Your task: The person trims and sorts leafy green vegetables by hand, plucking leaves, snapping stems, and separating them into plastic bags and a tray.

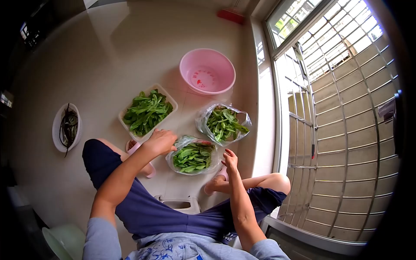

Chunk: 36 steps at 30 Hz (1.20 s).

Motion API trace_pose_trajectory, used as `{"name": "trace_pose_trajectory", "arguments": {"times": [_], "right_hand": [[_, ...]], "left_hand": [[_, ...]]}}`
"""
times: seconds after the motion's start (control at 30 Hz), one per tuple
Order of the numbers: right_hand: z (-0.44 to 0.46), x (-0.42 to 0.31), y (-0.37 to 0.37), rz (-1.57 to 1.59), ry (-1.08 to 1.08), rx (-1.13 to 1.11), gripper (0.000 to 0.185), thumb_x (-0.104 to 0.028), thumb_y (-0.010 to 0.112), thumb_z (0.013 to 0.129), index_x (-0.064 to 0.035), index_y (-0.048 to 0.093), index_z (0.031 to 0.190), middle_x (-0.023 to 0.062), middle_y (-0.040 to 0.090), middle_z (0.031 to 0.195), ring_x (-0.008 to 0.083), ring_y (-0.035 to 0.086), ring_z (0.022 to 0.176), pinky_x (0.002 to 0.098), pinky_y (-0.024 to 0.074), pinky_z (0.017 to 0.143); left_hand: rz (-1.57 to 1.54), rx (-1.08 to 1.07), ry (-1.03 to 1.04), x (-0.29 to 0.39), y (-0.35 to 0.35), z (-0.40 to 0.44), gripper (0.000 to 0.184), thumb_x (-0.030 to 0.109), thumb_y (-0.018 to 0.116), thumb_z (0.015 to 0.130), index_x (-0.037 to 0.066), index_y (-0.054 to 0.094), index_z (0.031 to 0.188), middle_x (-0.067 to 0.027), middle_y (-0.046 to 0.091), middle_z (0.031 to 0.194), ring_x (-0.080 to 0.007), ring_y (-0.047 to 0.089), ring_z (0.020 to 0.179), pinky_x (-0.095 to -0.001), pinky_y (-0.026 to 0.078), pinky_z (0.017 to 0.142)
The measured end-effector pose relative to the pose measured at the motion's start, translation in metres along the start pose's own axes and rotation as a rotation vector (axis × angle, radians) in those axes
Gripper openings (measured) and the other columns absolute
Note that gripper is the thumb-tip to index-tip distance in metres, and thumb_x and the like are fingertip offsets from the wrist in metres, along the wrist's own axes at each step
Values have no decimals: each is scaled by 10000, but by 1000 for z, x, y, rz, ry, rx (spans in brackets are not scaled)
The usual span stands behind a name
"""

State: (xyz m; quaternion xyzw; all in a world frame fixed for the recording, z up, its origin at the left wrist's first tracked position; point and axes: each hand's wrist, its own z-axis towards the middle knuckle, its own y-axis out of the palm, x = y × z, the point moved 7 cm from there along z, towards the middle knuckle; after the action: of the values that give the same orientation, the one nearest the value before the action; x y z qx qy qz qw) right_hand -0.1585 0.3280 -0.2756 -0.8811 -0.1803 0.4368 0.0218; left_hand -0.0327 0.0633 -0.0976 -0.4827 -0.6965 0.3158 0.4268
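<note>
My left hand (162,141) is over the floor, between the rectangular tub (173,99) of green leaves (147,112) and the nearer plastic bag (214,164). Its fingers are bent and pressed together; whatever they may hold is too small to make out. Leafy greens (193,157) lie in that nearer bag. To the right of it hovers my right hand (230,159), with its fingers apart and nothing visible in them. Behind my right hand, a second clear bag (245,119) holds more greens (223,123).
A pink basin (208,69) stands beyond the bags. At the left is a white oval basket (78,130) with dark, long pods. A red dustpan (231,16) lies at the back, and a barred window (338,112) is on the right.
</note>
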Motion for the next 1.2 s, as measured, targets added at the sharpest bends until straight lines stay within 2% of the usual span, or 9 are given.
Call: {"name": "trace_pose_trajectory", "arguments": {"times": [0.23, 0.4, 0.57, 0.67, 0.77, 0.8, 0.87, 1.0, 1.2], "right_hand": [[31, -43, -8, -11, -77, 13, 351, -153, 511, 720, -154, 506, 1072, -34, 480, 731, 76, 427, 642, 294, 427, 648], [57, -39, -12, 21, 28, -41, 405, -185, 495, 736, -119, 444, 1132, 81, 394, 1178, 185, 374, 1060, 357, 432, 687], [85, -19, -26, -39, 90, 40, 383, -193, 469, 742, -60, 462, 1100, 103, 409, 1160, 186, 402, 1037, 323, 440, 677], [70, -53, -33, -245, -479, 310, 287, -144, 412, 739, 17, 502, 959, 177, 475, 1039, 330, 434, 964, 341, 338, 818], [40, -99, -20, -243, -485, 323, 303, -124, 416, 756, 8, 469, 1024, 168, 458, 1065, 325, 435, 961, 355, 340, 822], [39, -104, -18, -244, -474, 320, 303, -124, 416, 756, 8, 469, 1024, 168, 458, 1065, 325, 435, 961, 355, 340, 822], [31, -119, -16, -203, -655, 393, 329, -110, 419, 761, 24, 434, 1062, 181, 436, 1096, 326, 408, 1010, 352, 318, 860], [58, -82, -18, -526, -493, 291, 411, -91, 425, 757, 52, 357, 1137, 222, 376, 1156, 325, 342, 1090, 334, 256, 930], [74, -109, -48, -454, -516, 390, 434, -104, 449, 745, 42, 366, 1146, 206, 376, 1172, 315, 368, 1083, 326, 293, 909]], "left_hand": [[-6, 75, 51, 10, 8, 17, 382, 249, 591, 686, 52, 471, 990, -129, 478, 990, -293, 443, 955, -376, 359, 802], [-8, 266, 238, 37, 22, 61, 485, 170, 582, 679, 34, 400, 1108, -134, 400, 1128, -280, 352, 1084, -359, 300, 898], [177, 391, 334, 72, 55, 146, 497, 91, 527, 685, 40, 364, 1152, -125, 384, 1164, -269, 302, 1135, -370, 234, 953], [444, 263, 206, 62, 88, 192, 322, 84, 476, 668, 61, 510, 988, -100, 514, 1011, -269, 361, 1095, -404, 182, 973], [416, 177, 161, 41, 92, 207, 168, 87, 471, 653, 68, 563, 793, -99, 573, 818, -276, 416, 1043, -420, 195, 965], [363, 396, 230, 42, 77, 199, 88, 88, 472, 646, 72, 549, 685, -105, 572, 708, -287, 453, 997, -428, 210, 958], [340, 491, 256, 35, 64, 195, 77, 87, 469, 647, 72, 541, 672, -108, 570, 714, -289, 462, 985, -431, 217, 955], [310, 518, 268, 37, 46, 186, 68, 83, 461, 656, 84, 529, 664, -108, 560, 709, -291, 474, 966, -434, 231, 948], [294, 531, 247, 53, 45, 189, 68, 86, 449, 674, 88, 516, 669, -114, 552, 701, -292, 468, 970, -428, 230, 949]]}}
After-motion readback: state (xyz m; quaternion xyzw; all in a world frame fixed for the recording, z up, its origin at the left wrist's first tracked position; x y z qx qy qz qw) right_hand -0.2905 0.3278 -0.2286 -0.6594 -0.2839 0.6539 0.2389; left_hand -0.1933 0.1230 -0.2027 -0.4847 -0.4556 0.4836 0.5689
